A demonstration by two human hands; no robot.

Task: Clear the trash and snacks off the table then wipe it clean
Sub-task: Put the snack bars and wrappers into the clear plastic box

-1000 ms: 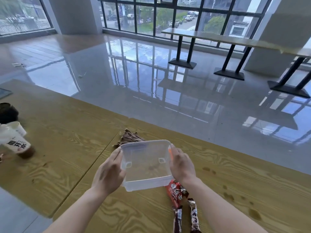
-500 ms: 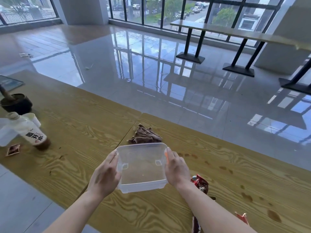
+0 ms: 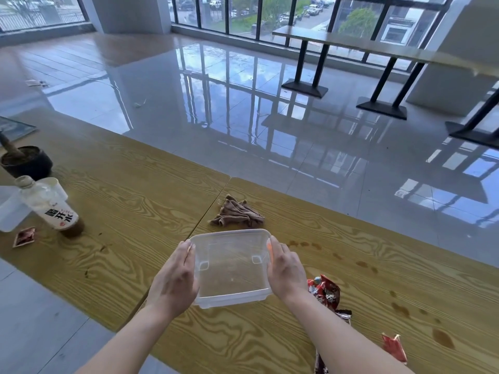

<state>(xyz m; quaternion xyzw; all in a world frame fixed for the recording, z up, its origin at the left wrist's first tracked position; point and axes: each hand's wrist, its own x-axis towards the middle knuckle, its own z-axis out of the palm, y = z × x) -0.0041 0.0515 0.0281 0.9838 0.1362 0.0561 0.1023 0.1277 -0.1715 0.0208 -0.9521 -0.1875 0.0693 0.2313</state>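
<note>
A clear plastic container (image 3: 232, 268) sits low over the wooden table (image 3: 140, 211), gripped on both sides. My left hand (image 3: 175, 282) holds its left wall and my right hand (image 3: 285, 271) holds its right wall. A crumpled brown cloth (image 3: 237, 213) lies just beyond it. Red snack wrappers (image 3: 325, 291) lie to the right of my right wrist, partly hidden by my arm, and another red wrapper (image 3: 394, 346) lies further right. Brown stains (image 3: 442, 337) dot the right part of the table.
At the far left stand a tilted bottle with a white label (image 3: 51, 209), a white cup (image 3: 55, 184), a dark pot (image 3: 27, 161), a clear tub (image 3: 9, 211) and a small red packet (image 3: 24, 236). Glossy floor lies beyond the table edge.
The view has shifted right and back, showing more of the left-hand items. Both hands still hold the container, which now sits slightly nearer me, further from the cloth.
</note>
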